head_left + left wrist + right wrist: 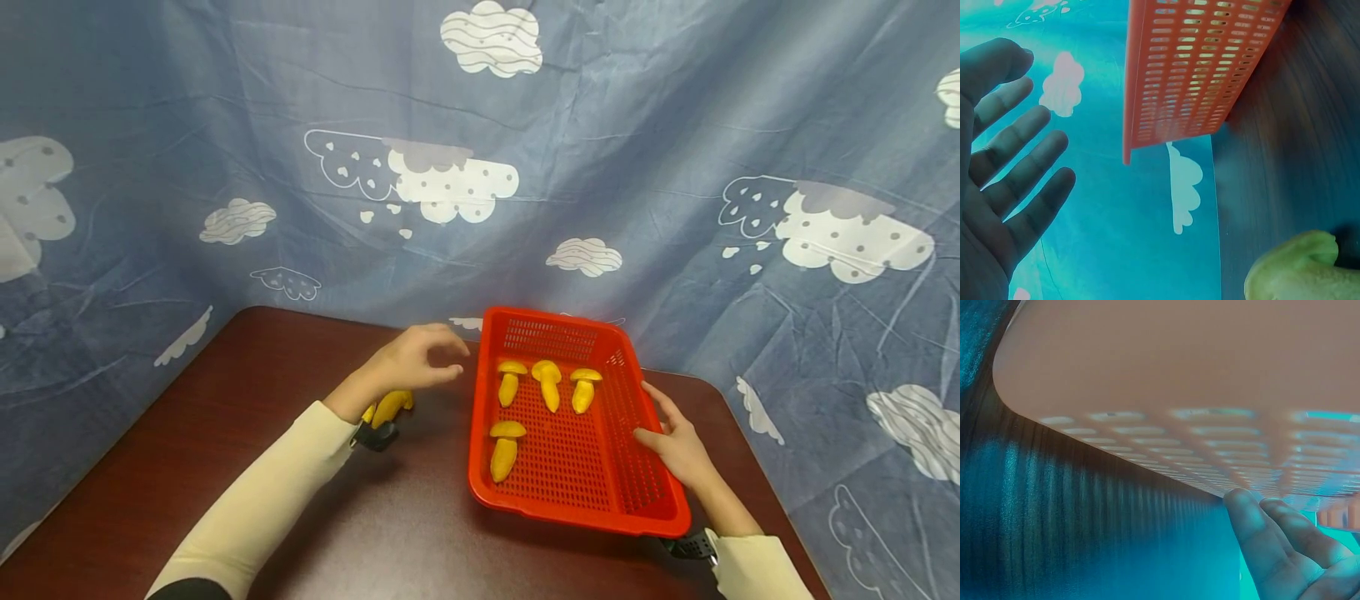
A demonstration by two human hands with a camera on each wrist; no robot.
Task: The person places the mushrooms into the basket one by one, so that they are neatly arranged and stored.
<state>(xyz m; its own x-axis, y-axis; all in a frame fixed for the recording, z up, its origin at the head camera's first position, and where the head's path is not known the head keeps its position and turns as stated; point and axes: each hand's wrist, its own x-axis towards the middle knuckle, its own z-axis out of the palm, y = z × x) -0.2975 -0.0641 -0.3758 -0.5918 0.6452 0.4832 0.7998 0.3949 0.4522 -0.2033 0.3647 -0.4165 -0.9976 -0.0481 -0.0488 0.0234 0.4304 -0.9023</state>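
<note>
A red plastic basket (pixel 555 500) with slotted walls stands on the table. Several yellow mushrooms (pixel 504 454) lie inside it, one near the front left and the others in a row toward the back. My left hand (pixel 423 357) is in the air just left of the basket's rim, fingers loosely bent and apart, holding nothing. Behind its wrist more yellow mushrooms (pixel 392 407) lie on the table, partly hidden. My right hand (pixel 678 446) holds the basket's right rim, thumb over the edge and fingers along the outer wall, where the right wrist view shows fingertips (pixel 1239 499).
The dark wooden table (pixel 187 417) reaches out to the left and in front of the basket. A blue curtain (pixel 360 267) with white clouds hangs close behind the table and along both sides.
</note>
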